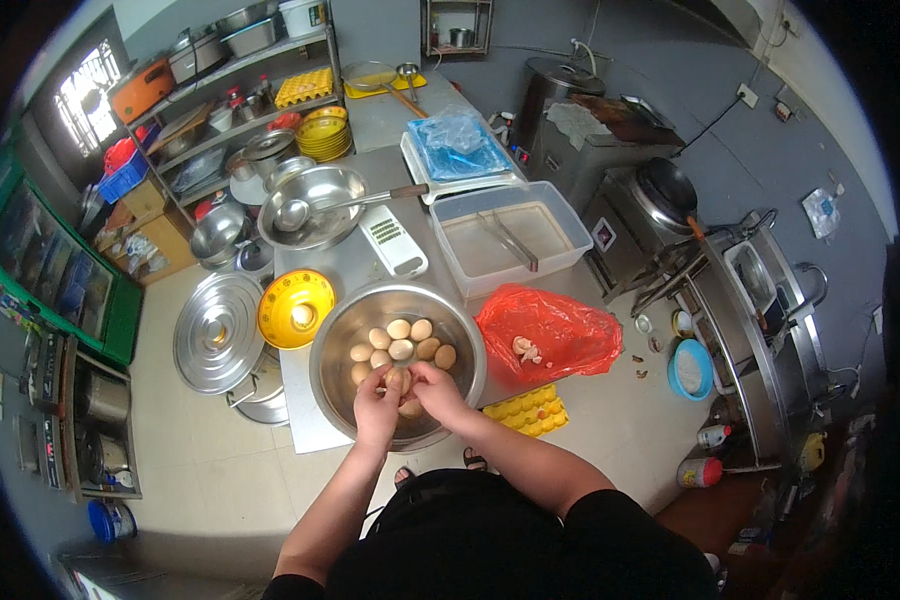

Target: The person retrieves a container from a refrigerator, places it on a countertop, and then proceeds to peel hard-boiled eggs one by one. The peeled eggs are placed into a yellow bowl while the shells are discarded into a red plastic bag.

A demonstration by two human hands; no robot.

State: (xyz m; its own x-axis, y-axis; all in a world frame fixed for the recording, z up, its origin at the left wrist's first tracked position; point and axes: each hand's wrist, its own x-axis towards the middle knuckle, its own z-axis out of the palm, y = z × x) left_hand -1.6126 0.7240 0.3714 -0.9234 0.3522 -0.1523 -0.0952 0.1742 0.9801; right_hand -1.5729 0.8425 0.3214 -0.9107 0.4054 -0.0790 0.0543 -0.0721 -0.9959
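My left hand (376,412) and my right hand (435,394) meet over the near part of a large steel basin (326,337). Between their fingers is a brown egg (398,379), held mostly by my left hand, while my right fingertips touch its right side. Several brown eggs (421,329) lie in the basin beyond and around the hands. Left of the basin, a yellow bowl (270,307) holds one pale, peeled-looking egg (302,314). On the right, an open red plastic bag (577,330) has broken eggshells (526,349) on it.
A clear plastic tub (454,259) with tongs (511,238), a white grater (394,241) and a steel bowl with a ladle (292,215) stand beyond the basin. A yellow egg tray (529,411) is at the near right. A large round metal lid (217,332) is at the left.
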